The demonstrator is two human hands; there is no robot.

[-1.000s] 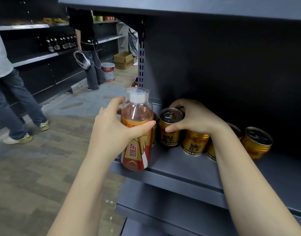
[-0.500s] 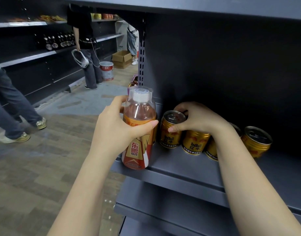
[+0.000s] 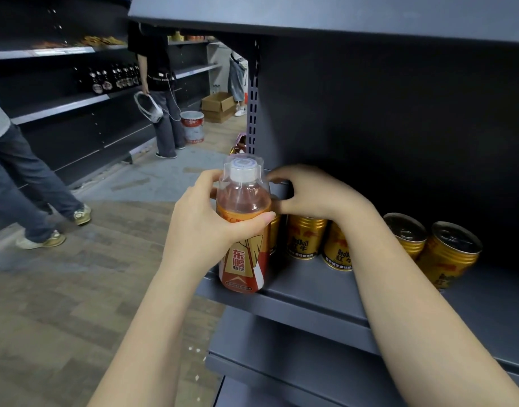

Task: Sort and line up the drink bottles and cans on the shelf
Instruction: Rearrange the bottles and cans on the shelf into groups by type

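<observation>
Hands: left grips one bottle; right curls over five gold cans, grip unclear.

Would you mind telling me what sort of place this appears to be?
Probably a shop or a mock store being stocked: long dark metal shelving lines an aisle, gold drink cans stand in a row, and an open cardboard box sits on the floor.

Dark grey metal shelving both sides of aisle; wood-look plank floor, grey strip by far shelves. Cardboard box, paint bucket at back.
</observation>
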